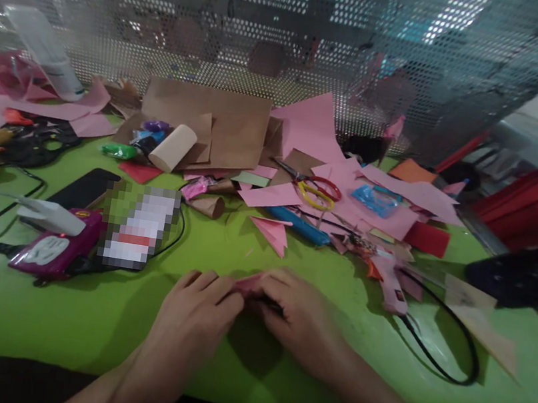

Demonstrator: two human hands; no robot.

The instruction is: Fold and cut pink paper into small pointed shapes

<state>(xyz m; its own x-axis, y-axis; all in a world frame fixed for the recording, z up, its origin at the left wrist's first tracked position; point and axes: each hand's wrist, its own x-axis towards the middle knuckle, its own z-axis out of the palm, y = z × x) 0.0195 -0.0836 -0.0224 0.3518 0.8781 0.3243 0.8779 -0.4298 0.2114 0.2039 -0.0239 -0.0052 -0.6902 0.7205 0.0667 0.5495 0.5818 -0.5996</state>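
Both my hands meet low over the green table, close to its front edge. My left hand (200, 306) has its fingers curled closed on a small piece of pink paper (247, 284). From the other side, my right hand (295, 313) pinches the same paper. Most of the paper is hidden by my fingers, so its full shape cannot be made out. Just beyond my hands lies a folded pink paper piece (272, 232) with pointed ends.
Scissors (318, 192), pink sheets (310, 127) and brown cardboard (230, 122) crowd the back. On the right lies a pink glue gun (391, 284) with a looping black cable. A purple power strip (60, 244), a white charger (52, 215) and cables are at left.
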